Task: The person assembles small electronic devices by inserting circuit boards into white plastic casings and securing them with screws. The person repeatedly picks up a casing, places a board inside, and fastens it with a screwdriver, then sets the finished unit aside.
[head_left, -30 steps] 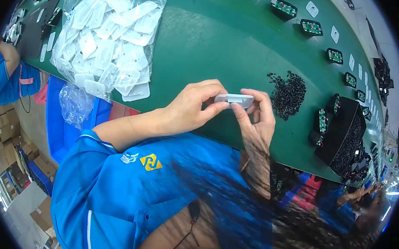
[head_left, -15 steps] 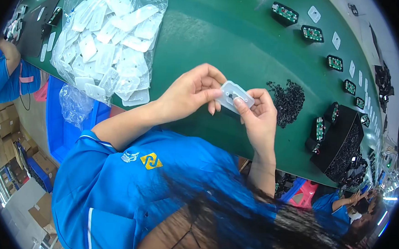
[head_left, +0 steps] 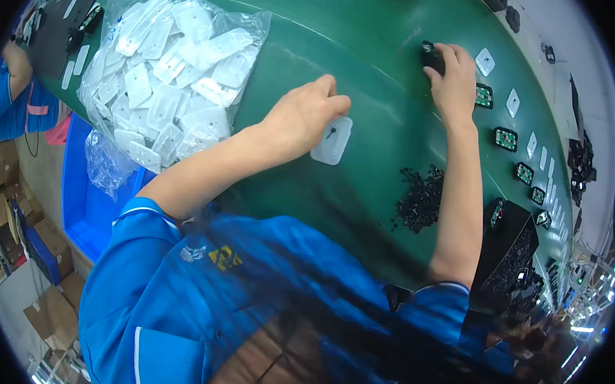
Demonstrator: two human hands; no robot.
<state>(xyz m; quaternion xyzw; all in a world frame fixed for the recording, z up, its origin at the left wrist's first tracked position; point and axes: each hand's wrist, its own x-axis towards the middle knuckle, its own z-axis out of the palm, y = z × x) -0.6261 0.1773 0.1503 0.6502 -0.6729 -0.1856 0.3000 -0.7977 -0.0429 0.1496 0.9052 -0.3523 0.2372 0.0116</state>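
both hands were close together a moment ago, holding one small clear packet between them near the person's chest. now they are apart, and the packet is down on the table.

far on the left, a big clear bag (head_left: 166,78) full of white flat packets sits on the green table (head_left: 372,55). beside it, the left hand (head_left: 302,114) is stretched out over the table. its fingers are curled a little and loose, and it has nothing in its grip. its fingertips are just beside the clear packet (head_left: 332,140), maybe touching its edge, but i cannot tell for sure. the packet lies flat on the green top and has a tiny dark bit inside.

a bit more to the right and nearer the person, a pile of small black parts (head_left: 420,197) lies on the table.

further right and farther away, the right hand (head_left: 454,78) reaches out. its fingers are bent down around a small black piece (head_left: 432,57) that rests on the table, and the grip is closed on it.

to the right of that hand, a row of small green boards (head_left: 506,139) and white square bits (head_left: 484,61) runs along the table. a black tray (head_left: 504,250) sits near the right edge.
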